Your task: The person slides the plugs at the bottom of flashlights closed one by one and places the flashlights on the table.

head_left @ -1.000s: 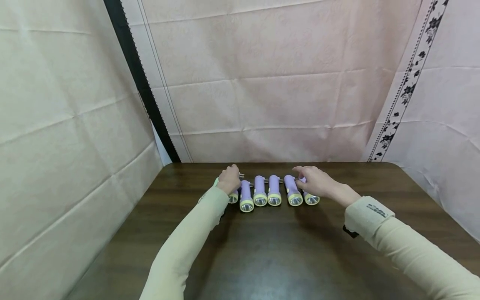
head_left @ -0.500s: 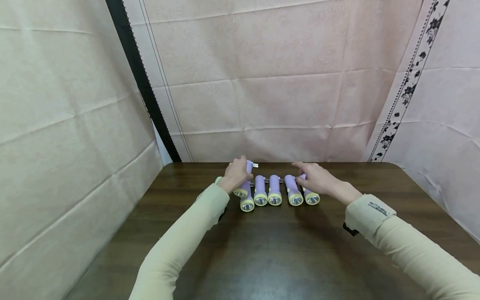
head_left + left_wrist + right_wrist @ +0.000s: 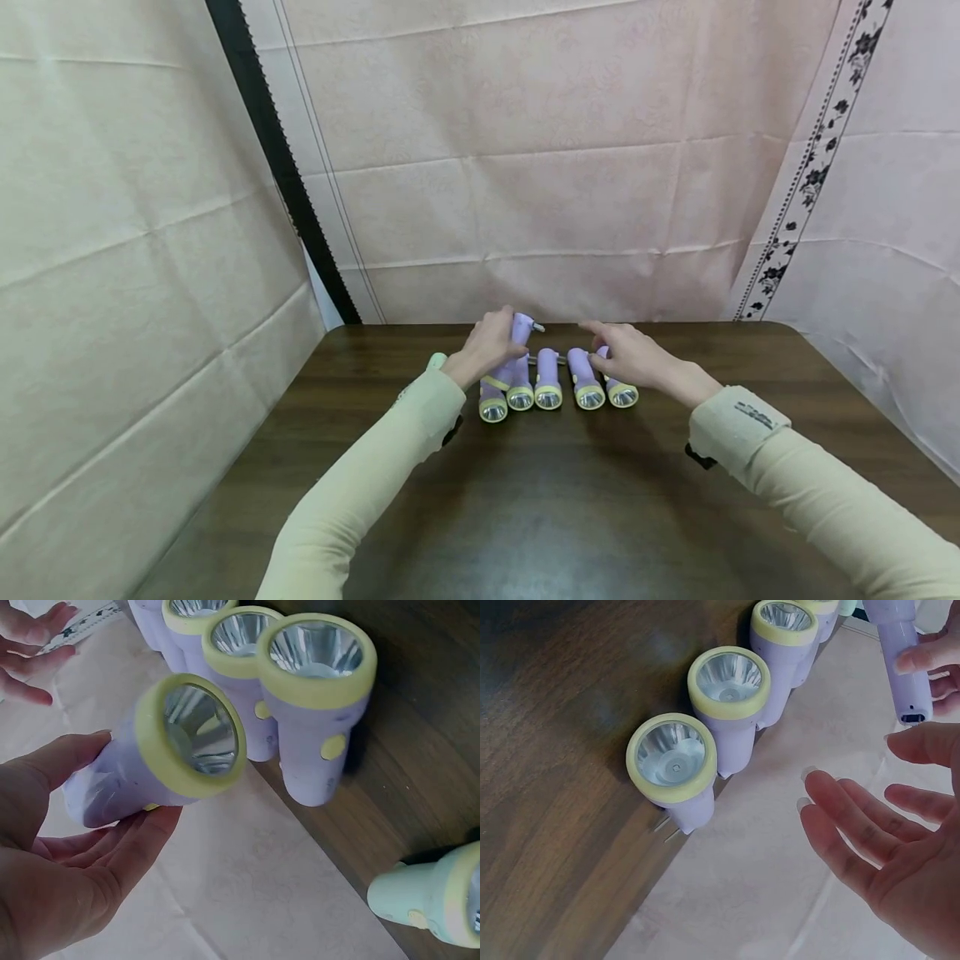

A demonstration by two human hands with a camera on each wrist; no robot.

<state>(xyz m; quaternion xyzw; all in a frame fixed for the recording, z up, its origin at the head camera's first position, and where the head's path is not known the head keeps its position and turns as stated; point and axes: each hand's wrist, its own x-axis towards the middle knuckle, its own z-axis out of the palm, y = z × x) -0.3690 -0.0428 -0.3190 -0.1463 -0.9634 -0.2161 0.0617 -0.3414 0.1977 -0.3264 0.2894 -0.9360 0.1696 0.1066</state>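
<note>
My left hand (image 3: 487, 343) grips a purple flashlight (image 3: 124, 772) with a yellow rim, thumb on one side and fingers on the other. It is held up over the left part of a row of similar flashlights, and metal prongs (image 3: 537, 327) jut from its tail end. Several purple flashlights (image 3: 548, 379) lie side by side with their lenses toward me. My right hand (image 3: 637, 358) hovers over the right end of the row, fingers spread and holding nothing in the right wrist view. The rightmost flashlight (image 3: 679, 765) shows two thin prongs beside its body.
A mint-green flashlight (image 3: 409, 896) lies apart on the left, mostly behind my left wrist in the head view. The dark wooden table (image 3: 525, 500) ends just behind the row. Pale cloth (image 3: 525, 208) hangs behind the table and along both sides.
My left hand has lifted the purple flashlight from the left end of the row and carried it rightward above the others. My right hand has barely moved.
</note>
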